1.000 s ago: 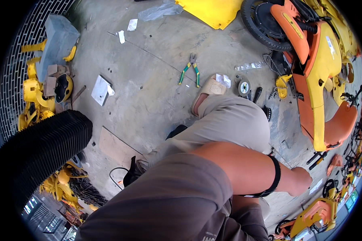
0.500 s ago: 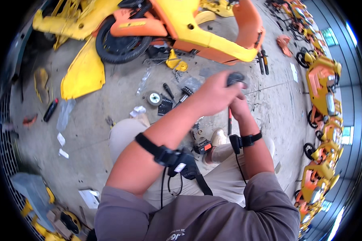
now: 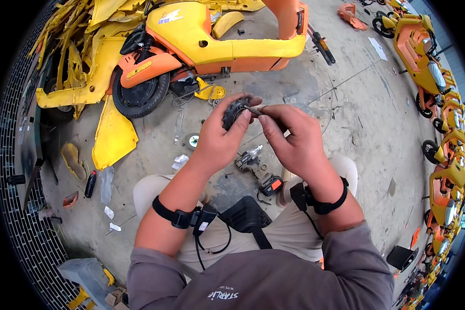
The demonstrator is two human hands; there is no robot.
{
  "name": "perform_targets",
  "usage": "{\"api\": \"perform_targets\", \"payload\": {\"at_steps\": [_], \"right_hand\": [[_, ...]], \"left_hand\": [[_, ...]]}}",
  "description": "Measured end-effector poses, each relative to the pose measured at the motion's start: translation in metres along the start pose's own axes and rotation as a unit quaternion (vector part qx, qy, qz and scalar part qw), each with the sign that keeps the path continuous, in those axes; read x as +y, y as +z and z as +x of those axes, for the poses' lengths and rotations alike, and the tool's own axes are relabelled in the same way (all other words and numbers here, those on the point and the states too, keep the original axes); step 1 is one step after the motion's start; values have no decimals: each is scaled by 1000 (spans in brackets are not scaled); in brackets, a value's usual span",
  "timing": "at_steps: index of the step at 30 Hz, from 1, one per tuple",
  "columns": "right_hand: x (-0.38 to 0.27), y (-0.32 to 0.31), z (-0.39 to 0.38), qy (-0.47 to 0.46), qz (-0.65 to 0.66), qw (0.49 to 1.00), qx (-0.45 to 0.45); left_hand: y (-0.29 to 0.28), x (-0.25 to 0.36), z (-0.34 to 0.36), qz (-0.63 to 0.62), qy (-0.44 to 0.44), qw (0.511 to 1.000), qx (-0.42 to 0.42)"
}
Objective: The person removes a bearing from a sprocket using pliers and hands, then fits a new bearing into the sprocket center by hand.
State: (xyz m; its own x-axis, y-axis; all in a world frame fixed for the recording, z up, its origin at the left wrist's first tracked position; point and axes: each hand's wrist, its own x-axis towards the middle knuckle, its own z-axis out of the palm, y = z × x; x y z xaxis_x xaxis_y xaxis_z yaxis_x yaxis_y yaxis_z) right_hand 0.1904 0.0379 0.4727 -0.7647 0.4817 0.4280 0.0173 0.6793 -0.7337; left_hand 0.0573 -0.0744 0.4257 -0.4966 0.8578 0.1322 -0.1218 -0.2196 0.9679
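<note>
In front of me my left hand (image 3: 222, 132) is wrapped round a dark, round, notched part (image 3: 232, 112). My right hand (image 3: 289, 134) pinches a thin dark metal shaft (image 3: 254, 110) whose tip meets that part; the shaft's exact kind is unclear. Below both hands, between my knees, a cordless power tool (image 3: 259, 170) with a black and orange battery lies on the concrete floor. A roll with a white-green centre (image 3: 194, 141) sits just left of it, beside crumpled white paper (image 3: 180, 161).
An orange-yellow scooter body (image 3: 217, 47) lies ahead, beside piled yellow panels (image 3: 108, 139). More scooters (image 3: 416, 54) line the right side. A dark bottle (image 3: 90, 183) and a brick wall (image 3: 26, 227) are at the left, a black box (image 3: 400, 257) at the lower right.
My view has swung toward the scooter body. Both hands have come together higher in front of me, the right moving up from lower down onto the dark part in the left.
</note>
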Motion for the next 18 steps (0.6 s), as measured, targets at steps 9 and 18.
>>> {"api": "perform_targets", "payload": {"at_steps": [9,18], "right_hand": [[12,-10,-4,34,12,999,-7],[50,4,-2,68,162,984,-40]], "left_hand": [[11,-9,11,110,20,994,-5],[-1,-13,13,393,129,911,-3]]}}
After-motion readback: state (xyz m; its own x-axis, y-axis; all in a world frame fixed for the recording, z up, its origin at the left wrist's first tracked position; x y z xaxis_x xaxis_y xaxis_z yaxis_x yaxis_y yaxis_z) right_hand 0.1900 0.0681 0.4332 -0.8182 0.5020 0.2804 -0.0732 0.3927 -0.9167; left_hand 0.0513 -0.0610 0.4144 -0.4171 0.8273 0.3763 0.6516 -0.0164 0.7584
